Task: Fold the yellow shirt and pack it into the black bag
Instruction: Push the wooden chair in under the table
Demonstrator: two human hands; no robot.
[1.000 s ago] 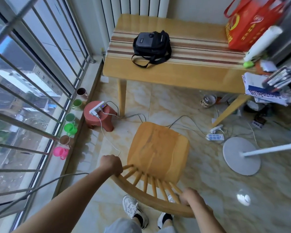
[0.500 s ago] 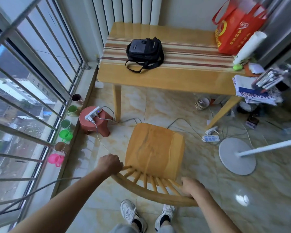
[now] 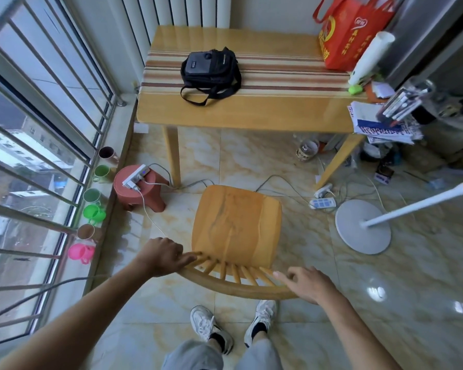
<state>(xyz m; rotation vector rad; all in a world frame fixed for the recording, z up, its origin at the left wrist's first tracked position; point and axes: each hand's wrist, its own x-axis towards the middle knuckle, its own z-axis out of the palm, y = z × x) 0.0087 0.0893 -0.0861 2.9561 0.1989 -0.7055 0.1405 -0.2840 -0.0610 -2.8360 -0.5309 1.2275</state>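
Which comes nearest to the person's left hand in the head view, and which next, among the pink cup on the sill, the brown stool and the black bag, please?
From the left hand:
1. Pink cup, on the window sill, to the hand's left.
2. Brown stool, on the floor ahead, beside the table leg.
3. Black bag, up on the table's striped cloth, farthest.

Home, looks like enclosed balcony or sunroom in flat. Barred window (image 3: pixel 38 134) along one side, apartment blocks outside far below. White radiator (image 3: pixel 187 9) on back wall, glossy marble-look tile floor (image 3: pixel 385 303). Row of plastic cups (image 3: pixel 92 213) on sill, power strip (image 3: pixel 134 178) on little stool (image 3: pixel 139 190), cables everywhere, fan base (image 3: pixel 362 227), wooden chair (image 3: pixel 237 225), paper stacks (image 3: pixel 380 126). Lived-in clutter, not workplace.
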